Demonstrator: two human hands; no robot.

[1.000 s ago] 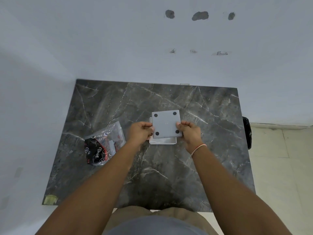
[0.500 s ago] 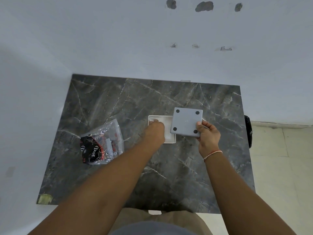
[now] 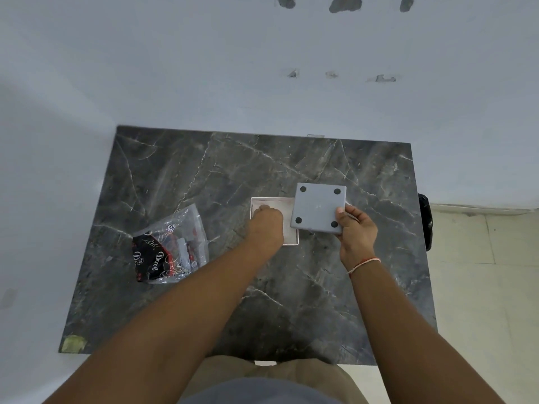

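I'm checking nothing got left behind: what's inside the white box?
The left hand reaches into the white box; only bare pale floor shows beside it. Anything beneath the hand is hidden.

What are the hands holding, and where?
Right hand pinches the grey square at its near right corner. Left hand is in the box; hold unclear.

Both forearms reach forward.
Left hand (image 3: pixel 267 225) knuckles-up, fingers curled under; right hand (image 3: pixel 358 233) beside it pinches a grey panel (image 3: pixel 318 207).

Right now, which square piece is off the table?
The grey square with four black pads, gripped by the right hand; the white square lies flat under the left hand.
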